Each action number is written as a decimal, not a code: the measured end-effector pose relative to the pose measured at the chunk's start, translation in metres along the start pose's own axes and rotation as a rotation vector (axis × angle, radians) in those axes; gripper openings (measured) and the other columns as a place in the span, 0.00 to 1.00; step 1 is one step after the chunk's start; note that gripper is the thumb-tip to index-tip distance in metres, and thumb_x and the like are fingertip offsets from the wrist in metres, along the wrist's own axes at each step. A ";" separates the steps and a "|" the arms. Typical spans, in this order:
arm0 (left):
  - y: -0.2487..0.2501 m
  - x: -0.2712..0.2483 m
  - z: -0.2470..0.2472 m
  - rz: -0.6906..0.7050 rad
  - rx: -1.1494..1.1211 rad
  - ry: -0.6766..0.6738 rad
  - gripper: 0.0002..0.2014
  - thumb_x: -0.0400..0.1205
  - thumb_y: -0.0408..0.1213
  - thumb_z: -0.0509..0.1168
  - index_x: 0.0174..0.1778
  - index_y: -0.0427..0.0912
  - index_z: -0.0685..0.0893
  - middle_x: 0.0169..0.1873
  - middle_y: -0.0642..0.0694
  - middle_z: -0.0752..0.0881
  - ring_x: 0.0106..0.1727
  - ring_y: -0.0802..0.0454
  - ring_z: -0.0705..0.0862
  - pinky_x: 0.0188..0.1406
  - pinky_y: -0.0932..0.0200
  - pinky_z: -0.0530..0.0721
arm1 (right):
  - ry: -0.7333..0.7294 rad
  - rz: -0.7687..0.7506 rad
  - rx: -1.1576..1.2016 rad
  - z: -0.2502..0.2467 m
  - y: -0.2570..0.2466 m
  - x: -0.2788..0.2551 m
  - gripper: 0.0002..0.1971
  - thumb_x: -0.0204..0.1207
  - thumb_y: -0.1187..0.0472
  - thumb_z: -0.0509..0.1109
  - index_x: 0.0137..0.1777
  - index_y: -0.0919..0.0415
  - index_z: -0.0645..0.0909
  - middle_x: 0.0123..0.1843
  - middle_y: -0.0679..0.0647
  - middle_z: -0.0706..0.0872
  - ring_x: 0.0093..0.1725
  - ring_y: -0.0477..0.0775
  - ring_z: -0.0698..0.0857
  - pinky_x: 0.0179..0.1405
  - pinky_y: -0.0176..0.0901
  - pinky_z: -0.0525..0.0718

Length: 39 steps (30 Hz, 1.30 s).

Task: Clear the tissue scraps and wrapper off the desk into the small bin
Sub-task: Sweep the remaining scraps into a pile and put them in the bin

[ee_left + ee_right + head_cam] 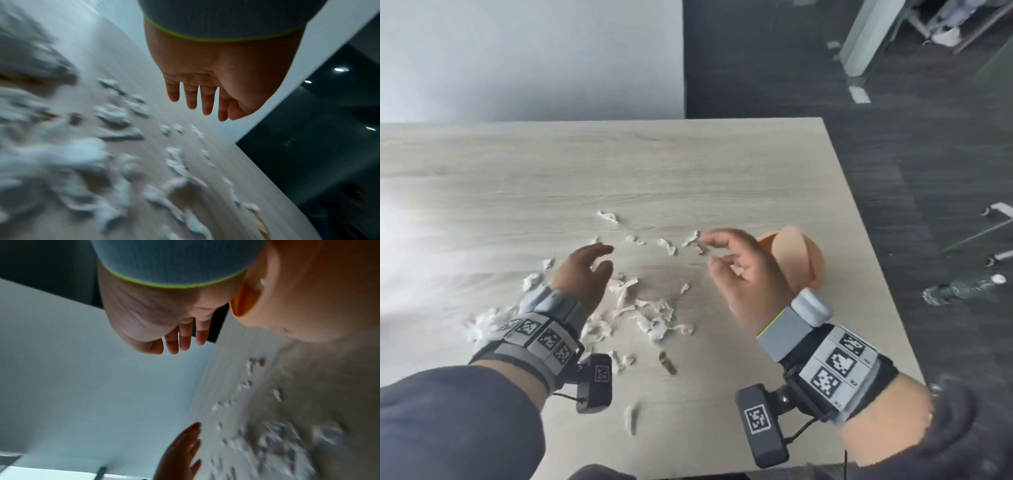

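White tissue scraps point(650, 318) strewn mid-desk (some brownish); peach bin point(803, 260) at right edge.

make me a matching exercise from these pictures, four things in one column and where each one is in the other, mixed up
Things
1. small bin
2. left hand
3. brown scrap
4. right hand

Places
a. over the heap of tissue scraps on the left part of the desk, palm down, holding nothing
b. near the desk's right edge, behind the right hand
c. alone on bare desk on the near side of the heap
d. raised between the scraps and the bin, fingers loosely curled

Pairs: 1-b, 2-a, 3-c, 4-d
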<state>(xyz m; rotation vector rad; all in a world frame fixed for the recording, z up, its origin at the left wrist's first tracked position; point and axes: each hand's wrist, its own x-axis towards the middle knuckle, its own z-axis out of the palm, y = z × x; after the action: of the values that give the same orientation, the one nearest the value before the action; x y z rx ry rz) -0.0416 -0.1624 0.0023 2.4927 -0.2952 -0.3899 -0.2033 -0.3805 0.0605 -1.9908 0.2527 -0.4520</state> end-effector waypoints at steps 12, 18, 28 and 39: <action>-0.168 0.008 -0.059 -0.547 0.290 -0.137 0.49 0.73 0.77 0.57 0.86 0.63 0.45 0.89 0.47 0.41 0.88 0.34 0.44 0.80 0.21 0.53 | -0.188 0.414 -0.633 0.111 0.117 0.037 0.41 0.80 0.39 0.62 0.87 0.51 0.47 0.89 0.55 0.43 0.88 0.60 0.45 0.85 0.62 0.51; -0.170 0.037 -0.055 -0.500 0.291 -0.285 0.64 0.53 0.90 0.53 0.82 0.69 0.32 0.86 0.49 0.28 0.84 0.28 0.31 0.74 0.15 0.46 | -0.266 0.489 -0.863 0.132 0.135 0.060 0.40 0.79 0.31 0.52 0.86 0.45 0.43 0.89 0.49 0.40 0.88 0.54 0.40 0.83 0.68 0.42; -0.163 0.061 -0.065 -0.511 0.354 -0.457 0.73 0.41 0.93 0.49 0.74 0.66 0.16 0.77 0.40 0.17 0.80 0.21 0.26 0.78 0.17 0.47 | -0.865 -0.037 -0.839 0.208 0.076 0.041 0.48 0.69 0.20 0.28 0.85 0.46 0.36 0.88 0.47 0.35 0.87 0.53 0.38 0.84 0.69 0.38; -0.162 0.058 -0.063 -0.466 0.359 -0.473 0.68 0.54 0.91 0.48 0.76 0.60 0.16 0.78 0.36 0.17 0.78 0.18 0.25 0.78 0.17 0.47 | -0.453 0.249 -0.730 0.235 0.103 0.155 0.40 0.78 0.27 0.47 0.85 0.45 0.45 0.89 0.47 0.42 0.88 0.54 0.43 0.84 0.69 0.48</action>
<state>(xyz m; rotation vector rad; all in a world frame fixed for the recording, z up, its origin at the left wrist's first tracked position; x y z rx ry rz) 0.0534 -0.0167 -0.0558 2.7818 0.0485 -1.2186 0.0383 -0.2915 -0.0929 -2.6523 0.4101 0.3082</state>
